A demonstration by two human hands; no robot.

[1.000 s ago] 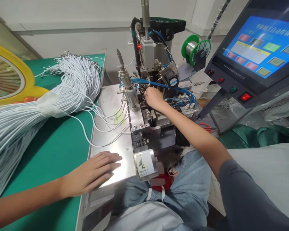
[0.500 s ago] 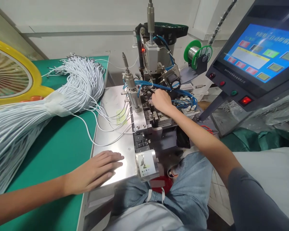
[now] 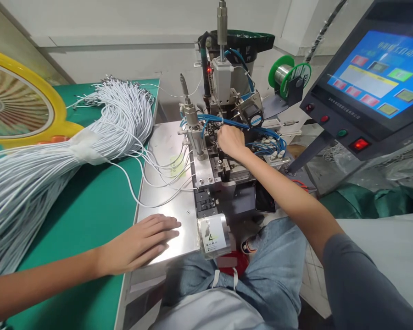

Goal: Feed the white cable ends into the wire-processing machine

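Knuckles of the right hand (image 3: 231, 142) curl over the bed of a pneumatic bench machine (image 3: 223, 82); the fingertips are hidden among its parts, so whether they pinch anything cannot be told. An upright air cylinder (image 3: 192, 120) stands just left of that hand, blue air tubing (image 3: 232, 122) runs just beyond it, and a green-flanged wire spool (image 3: 282, 73) sits farther off to its right. The left hand (image 3: 146, 243) lies palm down on the steel plate (image 3: 165, 137), fingers extended, gripping nothing. Beyond it, a tied bundle of white cables (image 3: 127, 114) sends several loose leads across the plate to the machine's near left side.

Pinching looks the chief danger: a cylinder stroking while the right fingers are inside could catch them. A careless lift of that wrist might snag the tubing, and should the left hand slide forward, it could drag the leads out of line.
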